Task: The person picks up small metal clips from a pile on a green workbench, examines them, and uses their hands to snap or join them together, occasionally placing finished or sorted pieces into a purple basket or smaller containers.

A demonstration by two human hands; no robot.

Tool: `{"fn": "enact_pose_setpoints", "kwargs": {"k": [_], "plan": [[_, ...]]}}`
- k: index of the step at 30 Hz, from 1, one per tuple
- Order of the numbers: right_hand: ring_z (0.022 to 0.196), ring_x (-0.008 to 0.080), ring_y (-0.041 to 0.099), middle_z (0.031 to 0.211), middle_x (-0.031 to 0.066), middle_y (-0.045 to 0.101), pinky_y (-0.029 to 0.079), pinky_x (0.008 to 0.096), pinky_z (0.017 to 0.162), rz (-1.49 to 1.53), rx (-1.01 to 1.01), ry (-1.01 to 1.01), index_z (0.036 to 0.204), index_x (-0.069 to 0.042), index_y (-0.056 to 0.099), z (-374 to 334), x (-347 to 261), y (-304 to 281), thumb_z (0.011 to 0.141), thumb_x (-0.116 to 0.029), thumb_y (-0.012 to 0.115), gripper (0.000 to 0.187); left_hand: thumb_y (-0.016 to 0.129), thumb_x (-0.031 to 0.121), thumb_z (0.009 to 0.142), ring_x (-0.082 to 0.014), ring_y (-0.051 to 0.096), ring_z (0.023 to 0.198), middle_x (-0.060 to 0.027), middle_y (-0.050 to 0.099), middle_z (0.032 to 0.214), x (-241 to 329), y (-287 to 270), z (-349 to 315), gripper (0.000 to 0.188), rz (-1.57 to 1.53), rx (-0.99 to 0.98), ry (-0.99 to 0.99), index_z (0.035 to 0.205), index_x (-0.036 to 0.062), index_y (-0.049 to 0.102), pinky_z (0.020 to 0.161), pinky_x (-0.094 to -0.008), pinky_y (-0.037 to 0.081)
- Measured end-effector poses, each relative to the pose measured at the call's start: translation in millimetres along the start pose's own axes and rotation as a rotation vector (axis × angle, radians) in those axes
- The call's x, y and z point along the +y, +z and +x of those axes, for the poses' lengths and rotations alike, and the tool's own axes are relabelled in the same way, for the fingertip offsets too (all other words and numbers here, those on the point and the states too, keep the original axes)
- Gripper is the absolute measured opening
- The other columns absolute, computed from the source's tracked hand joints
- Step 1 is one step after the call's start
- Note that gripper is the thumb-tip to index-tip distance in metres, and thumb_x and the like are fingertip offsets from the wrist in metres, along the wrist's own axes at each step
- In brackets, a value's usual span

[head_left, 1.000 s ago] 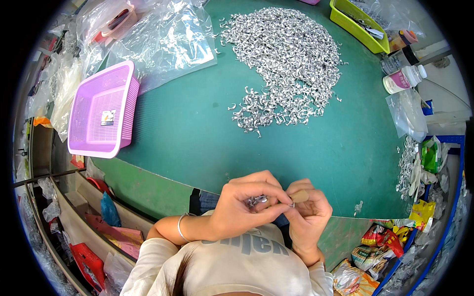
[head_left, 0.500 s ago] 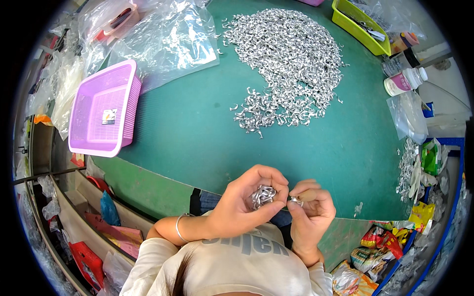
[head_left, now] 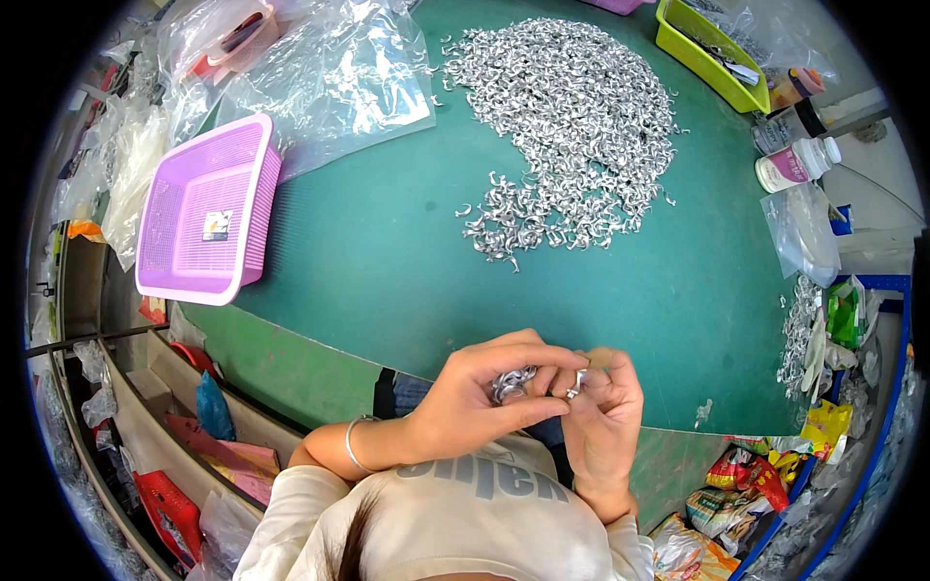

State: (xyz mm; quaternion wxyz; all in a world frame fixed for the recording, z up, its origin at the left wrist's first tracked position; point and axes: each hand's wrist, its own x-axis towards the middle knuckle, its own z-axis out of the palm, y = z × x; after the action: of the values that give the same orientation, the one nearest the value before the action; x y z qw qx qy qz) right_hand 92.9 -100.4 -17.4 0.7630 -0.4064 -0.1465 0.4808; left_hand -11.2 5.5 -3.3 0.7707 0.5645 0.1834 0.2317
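Over the near edge of the green table [head_left: 387, 261], my left hand [head_left: 475, 392] is curled around several small shiny silver curved metal pieces [head_left: 511, 384]. Its thumb and index finger reach toward my right hand [head_left: 603, 416]. Between the fingertips of both hands sits one small silver metal piece [head_left: 575, 384], pinched by the right thumb and fingers; the left fingertips come up against it. A large pile of the same kind of pieces [head_left: 581, 116] spreads over the far middle of the table.
At the left stands a purple plastic basket [head_left: 257, 228], with clear plastic bags [head_left: 329, 87] behind it. A yellow-green tray [head_left: 712, 63] is at the far right, near a white bottle [head_left: 796, 165]. More metal pieces [head_left: 800, 334] lie along the right edge. Snack packets [head_left: 741, 484] fill the lower right.
The left thumb and index finger have stretched to the right, to the piece in my right hand. The handful in my left palm is now more covered by the fingers.
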Motion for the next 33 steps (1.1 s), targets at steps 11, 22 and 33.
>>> {"fn": "enact_pose_setpoints", "kwargs": {"k": [11, 22, 33], "plan": [[0.078, 0.0172, 0.056, 0.085, 0.0118, 0.058, 0.046, 0.0293, 0.072, -0.062, -0.042, -0.086, 0.089, 0.002, 0.048, 4.0, 2.5, 1.1, 0.072, 0.013, 0.057, 0.022, 0.066, -0.004, 0.069, -0.0056, 0.042, 0.063, -0.0031, 0.055, 0.076, 1.1, -5.7, -2.0, 0.025, 0.061, 0.009, -0.08, 0.094, 0.0001, 0.064, 0.054, -0.0193, 0.033], [0.072, 0.0157, 0.053, 0.081, 0.01, 0.057, 0.042, 0.0267, 0.066, -0.403, 0.073, -0.226, 0.081, 0.001, 0.051, 8.2, 6.4, 3.7, 0.066, 0.009, 0.066, 0.023, 0.059, 0.006, 0.08, -0.0031, 0.039, 0.057, -0.0028, 0.055, 0.076, -14.1, -8.2, 0.3, 0.015, -0.184, -0.037, -0.12, 0.093, -0.0009, 0.058, 0.049, -0.0181, 0.03], [0.097, 0.0298, 0.05, 0.103, 0.0125, 0.056, 0.038, 0.0381, 0.083, -1.369, -0.168, -0.486, 0.102, -0.004, 0.057, 93.2, -3.4, -0.4, 0.066, -0.008, 0.069, 0.038, 0.041, 0.015, 0.082, -0.0086, 0.034, 0.047, -0.0117, 0.048, 0.068, -39.5, -46.3, -1.5, 0.016, -0.99, 0.178, -0.406, 0.069, 0.0062, 0.04, 0.038, -0.0189, 0.025]]}}
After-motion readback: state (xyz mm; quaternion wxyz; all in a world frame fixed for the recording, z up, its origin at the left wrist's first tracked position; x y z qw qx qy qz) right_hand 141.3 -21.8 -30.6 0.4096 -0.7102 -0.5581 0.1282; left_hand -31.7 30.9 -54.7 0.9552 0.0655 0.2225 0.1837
